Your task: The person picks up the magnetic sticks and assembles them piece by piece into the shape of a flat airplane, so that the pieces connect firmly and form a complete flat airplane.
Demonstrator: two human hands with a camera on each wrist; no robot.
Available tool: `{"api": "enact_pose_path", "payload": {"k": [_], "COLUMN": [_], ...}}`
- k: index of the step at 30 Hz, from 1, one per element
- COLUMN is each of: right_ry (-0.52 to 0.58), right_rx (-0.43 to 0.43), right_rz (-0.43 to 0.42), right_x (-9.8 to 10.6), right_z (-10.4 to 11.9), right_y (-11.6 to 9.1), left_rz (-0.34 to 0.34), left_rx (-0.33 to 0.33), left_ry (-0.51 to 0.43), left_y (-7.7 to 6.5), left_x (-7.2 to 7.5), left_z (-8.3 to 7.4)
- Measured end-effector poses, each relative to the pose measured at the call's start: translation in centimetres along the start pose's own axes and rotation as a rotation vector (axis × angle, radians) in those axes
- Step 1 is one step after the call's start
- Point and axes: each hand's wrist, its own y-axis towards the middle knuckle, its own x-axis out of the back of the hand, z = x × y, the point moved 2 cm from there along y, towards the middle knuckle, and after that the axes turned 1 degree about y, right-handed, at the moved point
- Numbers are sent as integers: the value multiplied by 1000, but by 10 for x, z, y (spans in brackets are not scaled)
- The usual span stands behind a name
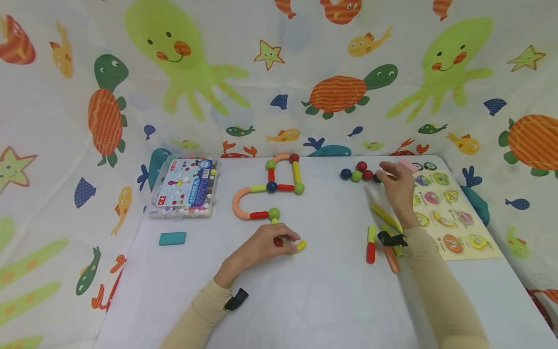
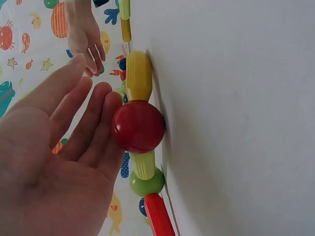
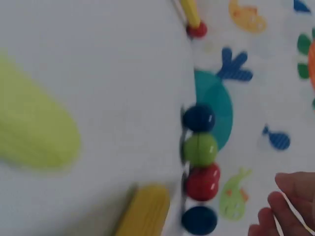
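My left hand [image 1: 261, 247] is beside a red ball [image 2: 139, 127], its fingertips touching or very near it. A yellow stick [image 2: 139, 76] joins one side of that ball and a light green stick [image 2: 143, 164] the other, leading to a green ball [image 1: 273, 213]. Beyond runs the joined shape of balls and sticks, with a pink curved stick [image 1: 239, 203] and a dark blue ball [image 1: 271, 187]. Holding nothing visible, my right hand [image 1: 398, 189] hovers by a row of loose balls, nearest a dark blue ball [image 3: 199, 220]; its fingers are loosely bent.
A clear plastic box [image 1: 185, 213] with a printed sheet stands at back left, a teal block [image 1: 172, 238] in front of it. Loose sticks, including a red-and-yellow one [image 1: 371, 245] and an orange one [image 1: 391, 259], lie near a picture board [image 1: 453, 228] at right.
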Motion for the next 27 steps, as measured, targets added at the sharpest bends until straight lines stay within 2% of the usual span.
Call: {"api": "enact_pose_path", "payload": {"k": [2, 5, 9, 11, 19, 24, 27], "right_ry": [-39, -114, -180, -204, -266, -246, -219], "right_rx": [-39, -101, -148, -159, -193, -231, -208], "right_rz": [14, 90, 188, 211, 217, 231, 212], "right_x": [5, 9, 9, 8, 3, 4, 6], "right_z": [-8, -18, -28, -30, -33, -34, -30], "right_y": [14, 26, 34, 35, 33, 33, 32], "left_rz": [-1, 4, 14, 23, 63, 60, 61], "left_rx": [-9, -27, -31, -20, 3, -10, -3], "left_ry": [10, 27, 61, 70, 89, 120, 149], "left_y": [0, 1, 2, 2, 4, 3, 3], "left_x": [-1, -3, -6, -8, -13, -13, -12], "left_z": [0, 0, -1, -1, -3, -5, -5]}}
